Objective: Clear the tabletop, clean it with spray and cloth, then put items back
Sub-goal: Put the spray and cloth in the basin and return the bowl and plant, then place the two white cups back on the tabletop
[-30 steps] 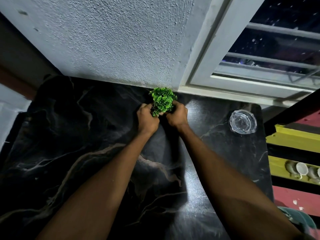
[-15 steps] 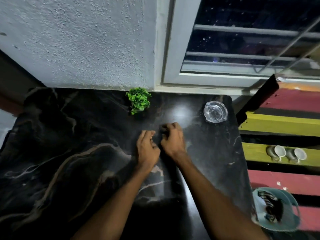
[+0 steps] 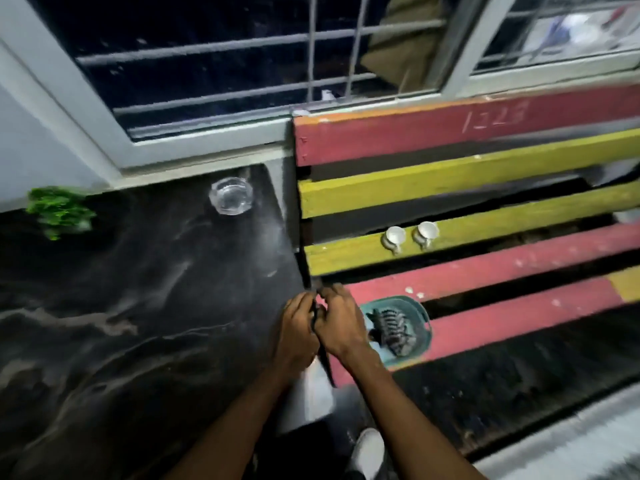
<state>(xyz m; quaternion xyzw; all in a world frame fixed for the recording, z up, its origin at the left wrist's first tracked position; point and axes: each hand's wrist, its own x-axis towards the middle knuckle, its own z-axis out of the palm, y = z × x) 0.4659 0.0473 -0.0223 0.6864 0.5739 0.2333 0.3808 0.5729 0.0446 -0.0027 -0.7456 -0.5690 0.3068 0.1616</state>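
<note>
Both hands are at the right edge of the black marble surface (image 3: 138,306). The left hand (image 3: 298,329) and right hand (image 3: 337,323) are curled and pressed together, knuckle to knuckle; whether they grasp anything cannot be told. The green plant (image 3: 60,211) stands at the far left of the surface, against the wall. The glass ashtray (image 3: 231,195) sits at the far right corner, below the window frame. On the red and yellow slatted bench (image 3: 485,209) to the right stand 2 white cups (image 3: 410,237) and a teal basin (image 3: 398,327) holding a striped cloth (image 3: 391,329).
</note>
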